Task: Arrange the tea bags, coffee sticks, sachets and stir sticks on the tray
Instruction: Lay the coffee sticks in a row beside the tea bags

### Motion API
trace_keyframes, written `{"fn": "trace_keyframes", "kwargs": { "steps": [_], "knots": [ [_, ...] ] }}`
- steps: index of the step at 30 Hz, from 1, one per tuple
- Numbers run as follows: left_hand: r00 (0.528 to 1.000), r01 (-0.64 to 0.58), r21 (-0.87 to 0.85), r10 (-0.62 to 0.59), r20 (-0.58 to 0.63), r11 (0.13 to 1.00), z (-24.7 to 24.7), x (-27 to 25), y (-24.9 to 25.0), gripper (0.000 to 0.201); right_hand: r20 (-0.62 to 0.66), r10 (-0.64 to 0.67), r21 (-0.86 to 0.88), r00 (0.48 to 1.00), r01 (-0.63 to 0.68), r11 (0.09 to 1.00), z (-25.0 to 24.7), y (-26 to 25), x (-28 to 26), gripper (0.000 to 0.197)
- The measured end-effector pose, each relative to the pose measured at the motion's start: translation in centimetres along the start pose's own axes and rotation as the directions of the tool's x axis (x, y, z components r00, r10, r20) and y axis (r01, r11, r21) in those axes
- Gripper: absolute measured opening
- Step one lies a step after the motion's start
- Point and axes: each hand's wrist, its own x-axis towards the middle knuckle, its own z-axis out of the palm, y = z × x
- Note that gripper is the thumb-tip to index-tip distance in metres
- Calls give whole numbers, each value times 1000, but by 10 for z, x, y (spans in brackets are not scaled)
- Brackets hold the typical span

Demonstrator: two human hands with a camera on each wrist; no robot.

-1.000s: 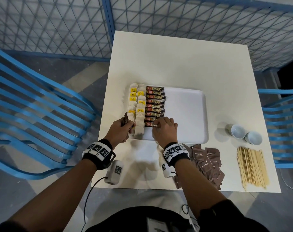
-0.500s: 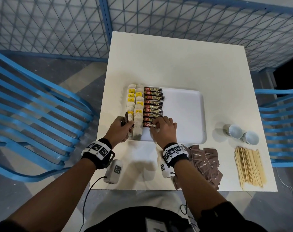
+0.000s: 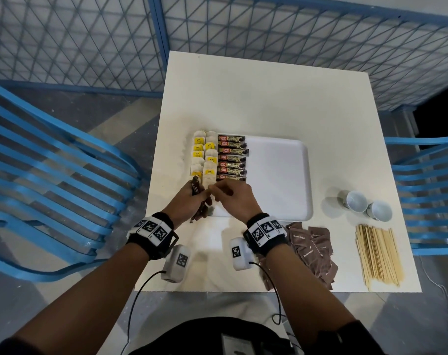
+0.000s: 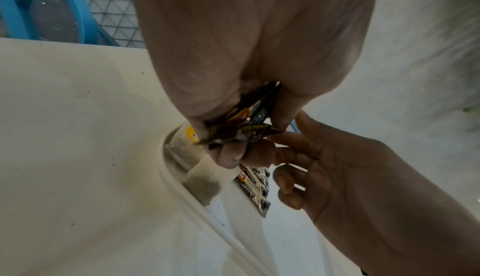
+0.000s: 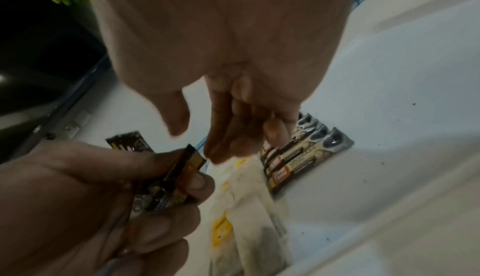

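On the white tray (image 3: 278, 180), tea bags (image 3: 203, 157) lie in two columns along its left side, with a column of coffee sticks (image 3: 232, 157) beside them. My left hand (image 3: 192, 201) hovers at the tray's near left corner and grips a small bundle of coffee sticks (image 3: 196, 187), seen up close in the right wrist view (image 5: 179, 173). My right hand (image 3: 217, 192) reaches left to the bundle's tip with its fingers (image 5: 226, 143) straight and thumb apart, holding nothing. Brown sugar sachets (image 3: 311, 249) and wooden stir sticks (image 3: 378, 254) lie on the table (image 3: 269, 98).
Two small white cups (image 3: 356, 201) (image 3: 379, 210) stand to the right of the tray. Blue slatted chairs (image 3: 51, 175) flank the table on both sides, and a mesh fence (image 3: 269, 26) runs behind it. The right half of the tray is bare.
My right hand has left the lowest coffee stick on the tray and moved left to the bundle in my left hand. The left hand has stayed about where it was.
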Motion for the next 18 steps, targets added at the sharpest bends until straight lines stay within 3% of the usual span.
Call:
{"fn": "trace_keyframes", "kwargs": {
  "steps": [4, 8, 14, 18],
  "knots": [
    [999, 37, -152, -37, 6, 988, 0, -3, 3, 22, 25, 64, 149, 998, -67, 987, -1, 3, 0, 11],
    [993, 98, -233, -78, 91, 967, -4, -3, -1, 20, -17, 85, 131, 996, -82, 988, -1, 3, 2, 8],
    [994, 92, -19, -91, 66, 996, -9, -3, -10, 15, -196, 84, 207, 977, -42, 978, -2, 5, 7, 12],
    [995, 104, -21, -104, 11, 994, -11, 1, -14, 14, -130, 114, 241, 985, -81, 967, -3, 4, 6, 12]
  ]
}}
